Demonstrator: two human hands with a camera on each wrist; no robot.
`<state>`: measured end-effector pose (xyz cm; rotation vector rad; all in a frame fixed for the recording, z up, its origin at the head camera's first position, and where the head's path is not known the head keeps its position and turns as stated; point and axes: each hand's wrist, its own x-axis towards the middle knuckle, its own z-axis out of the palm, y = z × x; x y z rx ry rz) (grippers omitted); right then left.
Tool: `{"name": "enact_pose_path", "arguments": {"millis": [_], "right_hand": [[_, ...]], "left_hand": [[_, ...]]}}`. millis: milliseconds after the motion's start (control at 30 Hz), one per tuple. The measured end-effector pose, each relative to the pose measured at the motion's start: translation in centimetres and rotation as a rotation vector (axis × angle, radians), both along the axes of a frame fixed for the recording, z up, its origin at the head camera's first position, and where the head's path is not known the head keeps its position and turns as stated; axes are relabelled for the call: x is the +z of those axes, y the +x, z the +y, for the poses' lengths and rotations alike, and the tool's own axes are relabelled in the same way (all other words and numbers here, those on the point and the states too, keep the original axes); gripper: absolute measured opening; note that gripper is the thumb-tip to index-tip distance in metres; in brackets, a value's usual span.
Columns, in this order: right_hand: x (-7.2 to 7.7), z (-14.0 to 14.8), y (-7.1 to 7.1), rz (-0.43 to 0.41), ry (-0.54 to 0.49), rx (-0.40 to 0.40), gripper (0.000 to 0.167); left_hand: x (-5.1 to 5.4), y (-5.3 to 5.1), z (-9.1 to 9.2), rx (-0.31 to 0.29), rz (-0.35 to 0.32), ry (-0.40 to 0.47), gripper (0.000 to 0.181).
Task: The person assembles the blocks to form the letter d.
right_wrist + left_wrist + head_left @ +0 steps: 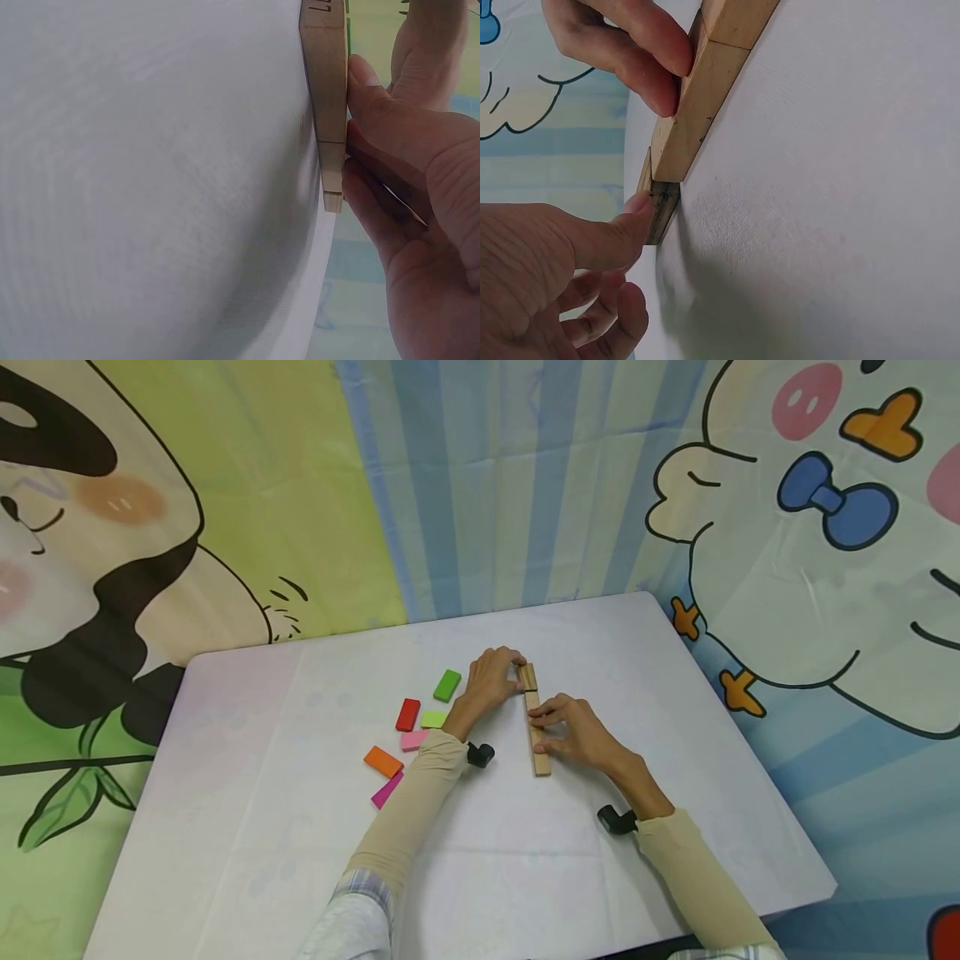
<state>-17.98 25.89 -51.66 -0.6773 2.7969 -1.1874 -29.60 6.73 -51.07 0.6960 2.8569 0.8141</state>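
Observation:
Plain wooden blocks (542, 765) lie end to end in a narrow row on the white table, with pieces side by side at the far end. My left hand (491, 681) pinches a wooden block (664, 214) there between thumb and fingers; its end looks dark in the left wrist view. Across the row's middle reaches my right hand (581, 735), fingertips and thumb touching the blocks without wrapping round them. In the right wrist view, the row's side (328, 90) shows seams and dark marks. My left fingers partly hide the far end.
Left of the row lie loose coloured blocks: green (447, 686), red (407, 715), light green (433, 719), pink (413, 741), orange (383, 762) and magenta (387, 790). My left forearm partly covers some. A printed cloth (480, 485) hangs behind the white table (300, 860).

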Motion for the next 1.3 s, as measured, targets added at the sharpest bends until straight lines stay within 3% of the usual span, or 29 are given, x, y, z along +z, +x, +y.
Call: {"name": "enact_pose_path", "arguments": {"millis": [1000,1167,1300], "right_hand": [[0.1,0.0,-0.1,0.006,-0.007,0.009,0.046],[0.2,-0.1,0.0,0.010,-0.010,0.008,0.046],[0.2,0.0,0.0,0.019,-0.003,0.013,0.045]], "left_hand": [[-0.1,0.0,-0.2,-0.032,-0.016,0.006,0.043],[0.5,-0.1,-1.3,-0.037,-0.025,0.044,0.046],[1.6,-0.2,-3.0,-0.014,-0.034,0.073,0.041]]}}
